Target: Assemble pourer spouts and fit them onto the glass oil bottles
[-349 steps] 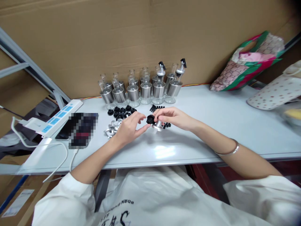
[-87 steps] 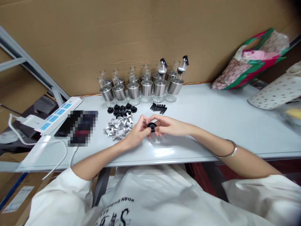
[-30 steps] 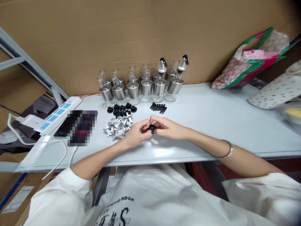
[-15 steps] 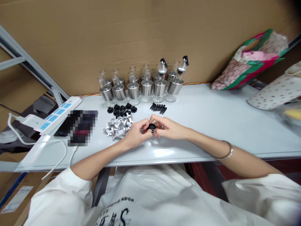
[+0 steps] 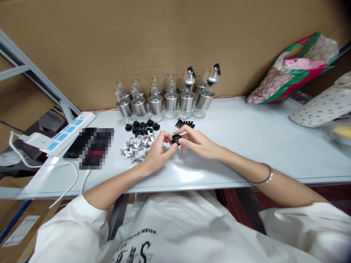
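Observation:
A round black stopper (image 5: 176,139) is held over the middle of the table between both hands. My left hand (image 5: 159,151) pinches its left side between thumb and fingers. On its right side, the thumb and fingers of my right hand (image 5: 199,143) close on the same stopper. Left of the hands lies a pile of silvery spouts (image 5: 135,149), with several black stoppers (image 5: 142,128) just behind it. Small black levers (image 5: 185,124) lie in a row behind my right hand.
Glass bottles with metal sleeves (image 5: 155,104) stand in rows at the back; two carry pourers. Phones (image 5: 79,144) and a power strip (image 5: 71,133) occupy the table's left. A patterned bag (image 5: 285,78) and a dotted white item (image 5: 319,109) are at the right.
Both hands have lifted slightly away from the table's front edge with the black stopper. Its face is tipped differently, and the right-hand fingers have shifted on it.

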`<state>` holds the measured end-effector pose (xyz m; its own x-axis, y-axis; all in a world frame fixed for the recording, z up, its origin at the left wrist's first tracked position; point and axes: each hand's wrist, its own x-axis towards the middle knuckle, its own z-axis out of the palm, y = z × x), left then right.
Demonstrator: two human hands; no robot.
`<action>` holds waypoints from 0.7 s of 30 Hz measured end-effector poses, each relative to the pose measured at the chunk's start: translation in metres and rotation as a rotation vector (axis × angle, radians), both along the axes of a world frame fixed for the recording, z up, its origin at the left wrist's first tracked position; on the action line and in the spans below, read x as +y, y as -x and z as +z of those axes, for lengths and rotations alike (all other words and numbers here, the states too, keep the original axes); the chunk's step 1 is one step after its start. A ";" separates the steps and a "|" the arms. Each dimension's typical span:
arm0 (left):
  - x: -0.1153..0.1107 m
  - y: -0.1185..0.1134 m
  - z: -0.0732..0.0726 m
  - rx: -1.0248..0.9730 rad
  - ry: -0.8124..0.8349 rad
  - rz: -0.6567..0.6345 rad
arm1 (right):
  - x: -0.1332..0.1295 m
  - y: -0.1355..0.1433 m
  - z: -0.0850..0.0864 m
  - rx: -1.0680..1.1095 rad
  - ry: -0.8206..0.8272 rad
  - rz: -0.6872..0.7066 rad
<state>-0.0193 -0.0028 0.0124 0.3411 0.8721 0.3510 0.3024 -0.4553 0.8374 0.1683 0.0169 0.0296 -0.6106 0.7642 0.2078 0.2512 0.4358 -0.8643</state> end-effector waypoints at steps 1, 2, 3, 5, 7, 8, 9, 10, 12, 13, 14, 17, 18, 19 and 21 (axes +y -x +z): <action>0.000 0.000 0.000 -0.001 -0.014 0.004 | 0.000 0.000 0.000 -0.008 -0.007 0.000; 0.000 0.000 -0.001 -0.006 -0.031 0.009 | 0.000 0.000 0.000 -0.017 -0.024 -0.005; 0.001 0.000 -0.002 -0.011 -0.047 0.016 | 0.000 -0.001 0.001 -0.025 -0.048 -0.016; 0.001 0.000 -0.004 -0.025 -0.075 0.028 | 0.001 -0.001 0.002 -0.036 -0.097 -0.046; 0.001 0.001 -0.006 -0.045 -0.097 0.034 | 0.001 -0.002 0.003 -0.029 -0.113 -0.058; 0.002 0.001 -0.008 -0.054 -0.101 0.033 | 0.001 -0.002 0.003 -0.018 -0.107 -0.056; 0.002 0.001 -0.009 -0.061 -0.102 0.029 | 0.001 -0.003 0.004 -0.003 -0.093 -0.046; 0.002 0.001 -0.010 -0.067 -0.102 0.024 | 0.001 -0.003 0.004 0.018 -0.075 -0.032; 0.003 0.001 -0.012 -0.078 -0.108 0.018 | 0.000 -0.002 0.005 0.056 -0.033 -0.010; 0.004 0.001 -0.013 -0.081 -0.115 0.016 | 0.000 -0.002 0.005 0.067 -0.011 -0.007; 0.004 0.001 -0.013 -0.085 -0.122 0.017 | 0.000 -0.002 0.005 0.073 0.007 -0.008; 0.006 0.002 -0.014 -0.088 -0.150 0.013 | 0.001 -0.001 0.004 0.064 0.034 -0.024; 0.006 0.002 -0.014 -0.085 -0.167 0.002 | 0.001 -0.001 0.003 0.059 0.033 -0.024; 0.007 0.002 -0.014 -0.081 -0.191 -0.014 | 0.001 0.000 0.003 0.051 0.028 -0.020; 0.007 0.002 -0.013 -0.064 -0.256 -0.058 | 0.002 0.000 0.001 0.041 0.011 -0.018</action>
<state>-0.0212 0.0040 -0.0002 0.3578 0.7320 0.5798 0.2198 -0.6695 0.7096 0.1682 0.0189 0.0310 -0.5883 0.7770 0.2240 0.2233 0.4224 -0.8785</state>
